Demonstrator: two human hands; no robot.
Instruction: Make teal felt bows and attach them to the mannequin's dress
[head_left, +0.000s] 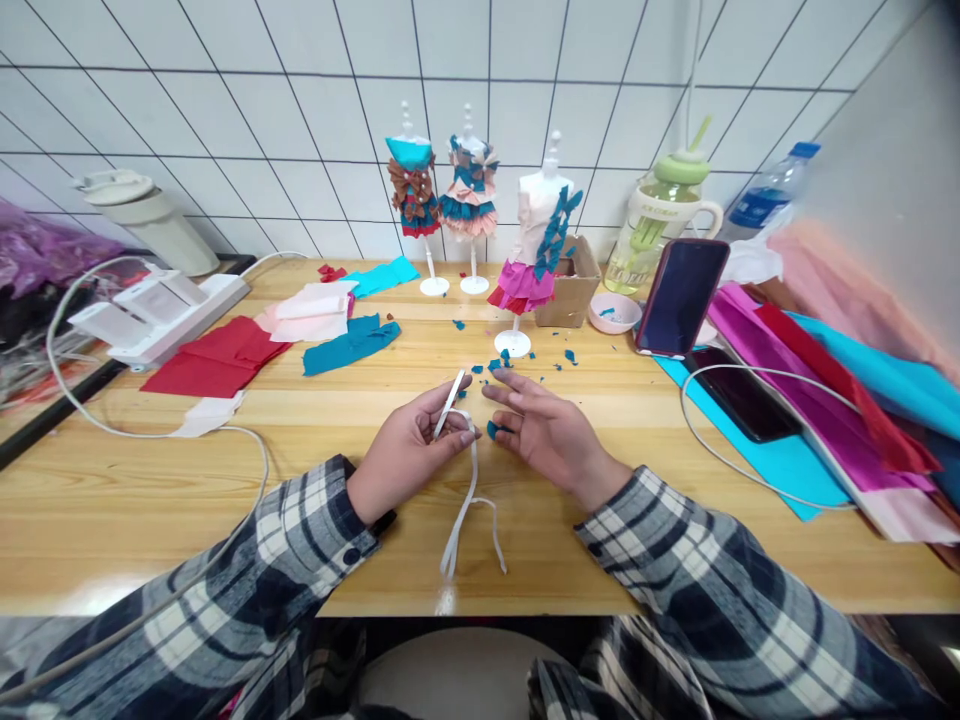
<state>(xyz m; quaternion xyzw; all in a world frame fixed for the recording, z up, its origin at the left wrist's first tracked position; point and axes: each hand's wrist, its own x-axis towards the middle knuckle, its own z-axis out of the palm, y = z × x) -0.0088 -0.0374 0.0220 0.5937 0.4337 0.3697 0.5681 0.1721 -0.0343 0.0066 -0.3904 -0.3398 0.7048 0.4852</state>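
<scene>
My left hand [420, 435] is closed on a narrow white tape [450, 402]; its upper part stands up straight between thumb and fingers, and I cannot tell whether this is a thin roll seen edge-on. From the fingers a thin white length [470, 490] hangs down onto the table and splits into loose ends. My right hand [551, 435] is open just to the right, fingers apart and holding nothing visible. A small teal scrap [493, 430] is by its lower fingertips; whether it touches them I cannot tell. Ahead stands a small white dress form [540, 195] with a magenta skirt and teal bows.
Two more dressed forms [411, 185] [470, 190] stand against the tiled wall. Red crepe paper [217, 355] and a teal piece [351, 345] lie left, near a power strip [176, 315]. Rightward are a propped phone [682, 297], a flat phone [742, 393], a cable and coloured sheets [810, 400].
</scene>
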